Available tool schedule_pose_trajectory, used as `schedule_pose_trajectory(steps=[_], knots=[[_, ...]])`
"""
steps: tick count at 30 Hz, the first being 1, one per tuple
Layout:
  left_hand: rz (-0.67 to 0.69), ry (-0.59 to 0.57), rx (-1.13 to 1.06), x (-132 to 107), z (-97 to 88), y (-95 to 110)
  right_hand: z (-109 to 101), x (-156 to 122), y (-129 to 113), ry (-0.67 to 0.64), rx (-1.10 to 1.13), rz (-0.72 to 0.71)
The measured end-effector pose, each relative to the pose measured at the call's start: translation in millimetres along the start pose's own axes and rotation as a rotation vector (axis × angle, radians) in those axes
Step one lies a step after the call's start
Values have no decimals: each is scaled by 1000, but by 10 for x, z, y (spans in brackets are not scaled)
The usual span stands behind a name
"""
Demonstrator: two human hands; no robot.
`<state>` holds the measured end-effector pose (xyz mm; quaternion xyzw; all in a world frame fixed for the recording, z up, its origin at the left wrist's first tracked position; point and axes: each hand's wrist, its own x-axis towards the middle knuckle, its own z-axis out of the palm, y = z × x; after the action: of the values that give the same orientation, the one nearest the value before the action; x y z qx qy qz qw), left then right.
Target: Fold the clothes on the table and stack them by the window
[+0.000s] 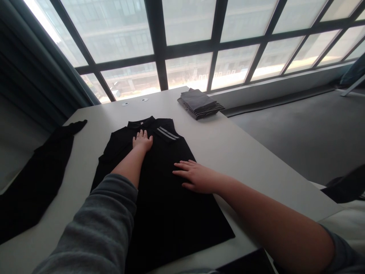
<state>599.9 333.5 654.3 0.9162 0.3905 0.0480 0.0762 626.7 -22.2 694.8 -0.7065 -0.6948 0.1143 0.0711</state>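
Note:
A black polo shirt [159,198] with two grey stripes near the collar lies flat on the white table [245,152], its sides folded in. My left hand [142,140] rests open and flat on the shirt just below the collar. My right hand [196,176] lies open with fingers stretched out on the shirt's right side, near its edge. Both grey sleeves are pushed up my forearms.
A folded stack of dark striped garments [199,102] sits at the table's far edge by the window. Another black garment [37,179] hangs over the table's left edge. Two small white discs [145,100] lie near the back. Grey carpet lies to the right.

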Motion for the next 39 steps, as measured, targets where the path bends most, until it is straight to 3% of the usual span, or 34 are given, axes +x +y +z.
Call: schedule_pose_trajectory(steps=[4, 8, 14, 23, 27, 31, 35, 39], knots=[[8, 26, 19, -122, -80, 51, 8, 5, 43, -20, -10, -15], [200, 19, 106, -448, -114, 102, 3, 16, 23, -27, -38, -2], [456, -13, 49, -1395, 38, 18, 29, 9, 13, 1, -34, -8], [623, 11, 36, -2836, 58, -560, 80, 45, 37, -15, -46, 31], [575, 72, 53, -3368, 80, -928, 103, 54, 78, -14, -24, 31], [397, 135, 64, -3758, 133, -1326, 114, 55, 116, -17, -3, 39], [214, 180, 60, -3963, 193, -1610, 114, 62, 132, -29, 4, 42], [123, 193, 70, -4029, 216, -1723, 94, 63, 137, -52, 6, 46]])
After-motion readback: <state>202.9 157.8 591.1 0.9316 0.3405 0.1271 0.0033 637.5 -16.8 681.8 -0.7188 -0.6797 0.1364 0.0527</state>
